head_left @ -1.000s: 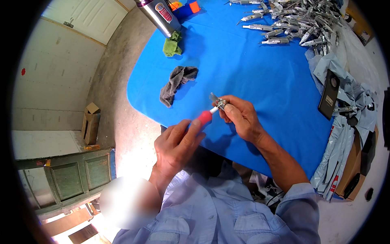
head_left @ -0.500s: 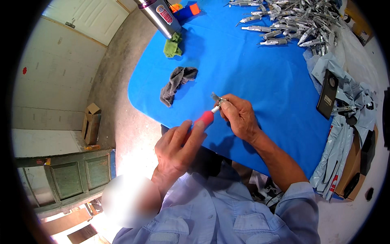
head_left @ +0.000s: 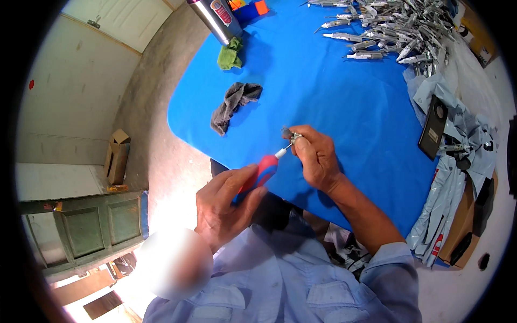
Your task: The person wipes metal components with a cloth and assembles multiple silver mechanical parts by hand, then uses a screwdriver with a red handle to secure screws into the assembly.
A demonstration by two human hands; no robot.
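Observation:
My left hand [head_left: 226, 203] is closed round the red and blue handle of a screwdriver [head_left: 265, 166]. White at the collar, the tool has a thin metal shaft that points up and right. Pinched in my right hand [head_left: 318, 157] is a small silvery metal piece [head_left: 295, 137], its far end grey and blurred. The screwdriver's tip reaches this piece; whether it sits in a screw is too small to tell. Both hands are over the near part of the blue-covered table [head_left: 355, 113]. My right fingers hide some of the metal piece.
A dark grey cloth [head_left: 235, 105] lies left of centre, with a green cloth [head_left: 230, 55] beside a steel tumbler [head_left: 215, 21] beyond it. Many grey slim devices [head_left: 398, 32] are heaped at the far right. Along the right edge are a phone [head_left: 433, 127] and grey plastic bags [head_left: 431, 210].
My left hand has drawn back down and left with the screwdriver, baring more of its shaft and blue handle part. The metal piece in my right hand has turned slightly.

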